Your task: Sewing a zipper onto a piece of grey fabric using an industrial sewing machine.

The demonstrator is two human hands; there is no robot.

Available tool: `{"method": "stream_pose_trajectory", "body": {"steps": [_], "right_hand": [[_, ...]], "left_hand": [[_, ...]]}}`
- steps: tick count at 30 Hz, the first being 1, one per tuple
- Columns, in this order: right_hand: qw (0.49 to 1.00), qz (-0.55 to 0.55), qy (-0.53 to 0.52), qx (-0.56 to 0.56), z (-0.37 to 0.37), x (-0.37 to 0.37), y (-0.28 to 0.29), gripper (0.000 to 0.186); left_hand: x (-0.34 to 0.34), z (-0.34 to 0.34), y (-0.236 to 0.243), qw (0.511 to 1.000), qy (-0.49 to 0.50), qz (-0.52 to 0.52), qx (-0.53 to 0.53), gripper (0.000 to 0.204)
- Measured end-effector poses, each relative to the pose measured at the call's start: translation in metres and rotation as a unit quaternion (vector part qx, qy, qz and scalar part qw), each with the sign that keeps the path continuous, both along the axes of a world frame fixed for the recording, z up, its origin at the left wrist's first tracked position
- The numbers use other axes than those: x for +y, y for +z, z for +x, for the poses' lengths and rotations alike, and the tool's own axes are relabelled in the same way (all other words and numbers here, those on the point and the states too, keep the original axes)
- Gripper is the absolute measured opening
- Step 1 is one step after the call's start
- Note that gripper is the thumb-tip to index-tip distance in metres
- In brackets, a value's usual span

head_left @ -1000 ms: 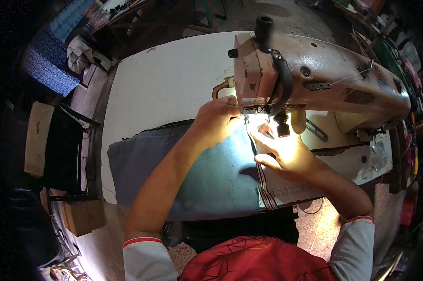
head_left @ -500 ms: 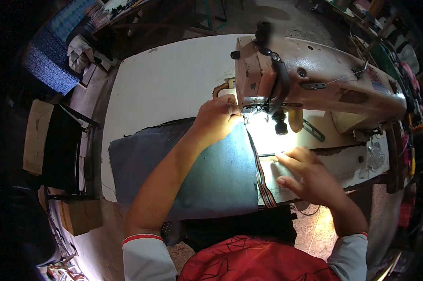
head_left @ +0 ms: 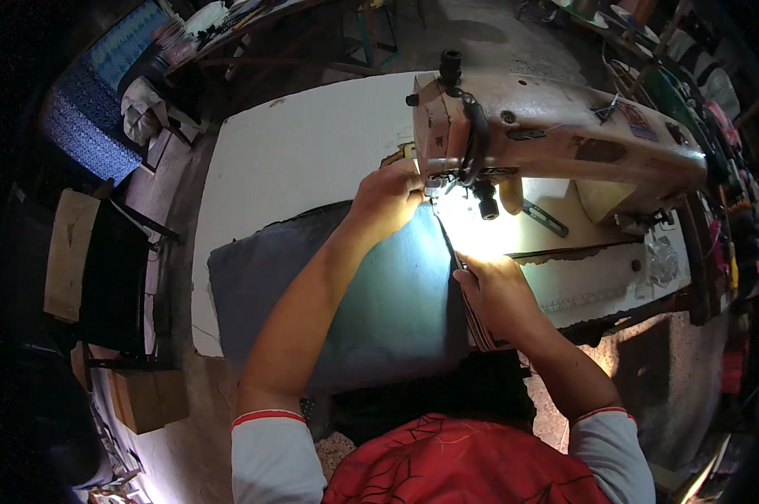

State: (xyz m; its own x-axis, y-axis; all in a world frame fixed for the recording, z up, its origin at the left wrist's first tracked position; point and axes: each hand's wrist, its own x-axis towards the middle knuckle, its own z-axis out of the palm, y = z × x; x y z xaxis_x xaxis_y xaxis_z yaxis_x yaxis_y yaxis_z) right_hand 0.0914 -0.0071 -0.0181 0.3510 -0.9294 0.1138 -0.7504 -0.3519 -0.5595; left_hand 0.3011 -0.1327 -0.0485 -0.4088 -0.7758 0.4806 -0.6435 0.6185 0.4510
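Observation:
A blue-grey cloth (head_left: 371, 311) lies across the left front of the sewing table, its right edge running up to the needle area of a worn, pinkish-beige sewing machine (head_left: 556, 139). Beside the presser foot, at the cloth's far right corner, my left hand (head_left: 386, 202) is closed; what its fingertips pinch is hidden. A dark striped strip (head_left: 478, 328) runs along the cloth's right edge. My right hand (head_left: 497, 290) closes on this strip with thumb and fingers, just nearer to me than the brightly lit needle area.
The white tabletop (head_left: 312, 139) reaches back and left. Right of the needle lie a slotted metal piece (head_left: 546, 218) and a clear plastic bag (head_left: 662, 260). A chair (head_left: 102, 269) and cardboard box (head_left: 149, 399) stand at left. Threads and colourful items crowd the right side.
My right hand has moved left from the tabletop onto the striped strip and closed on it. My left hand stays by the presser foot. The whole view has shifted slightly.

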Motion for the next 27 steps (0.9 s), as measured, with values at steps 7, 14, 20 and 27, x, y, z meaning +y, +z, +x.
{"method": "stream_pose_trajectory", "body": {"steps": [7,14,20,27], "right_hand": [[1.0,0.011,-0.021,0.001,0.011,0.007,0.001,0.026],[0.998,0.027,-0.013,-0.062,-0.01,0.026,0.006,0.026],[0.998,-0.009,-0.008,-0.065,-0.008,0.027,-0.006,0.024],[0.999,-0.012,-0.03,-0.039,-0.009,0.03,-0.012,0.032]], "left_hand": [[0.025,0.006,0.0,0.993,0.049,-0.069,-0.078,0.026],[0.242,-0.04,0.027,0.987,-0.021,0.009,-0.159,0.053],[0.25,-0.05,-0.048,0.937,0.115,-0.173,-0.279,0.045],[0.229,-0.026,-0.018,0.984,-0.008,-0.123,-0.13,0.04]]}}
